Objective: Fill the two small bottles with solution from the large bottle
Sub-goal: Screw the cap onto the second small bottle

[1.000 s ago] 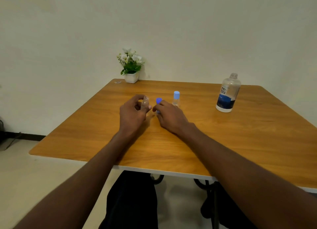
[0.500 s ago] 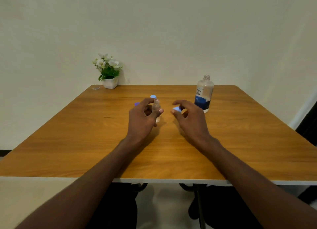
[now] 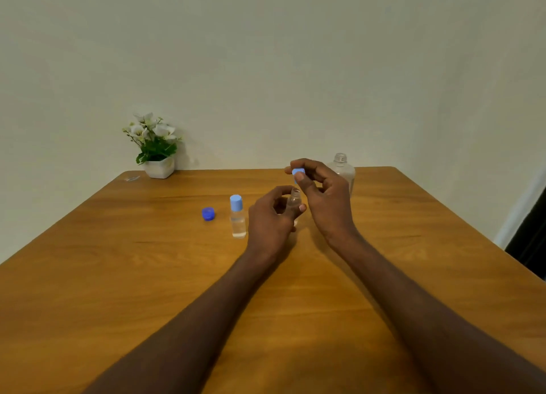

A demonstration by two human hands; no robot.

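My left hand grips a small clear bottle that has no cap on its neck, held upright just above the wooden table. My right hand pinches a light blue cap a little above that open neck. A second small clear bottle with a light blue cap stands upright just left of my left hand. The large clear bottle stands uncapped behind my right hand, mostly hidden by it. A dark blue cap lies on the table further left.
A white pot of white flowers sits at the table's back left corner by the wall. A small clear scrap lies next to it. The table's right edge runs along a dark gap at the right.
My right hand has lifted the light blue cap up over the open small bottle. The view has shifted, so the capped bottle and dark blue cap now show left of my hands.
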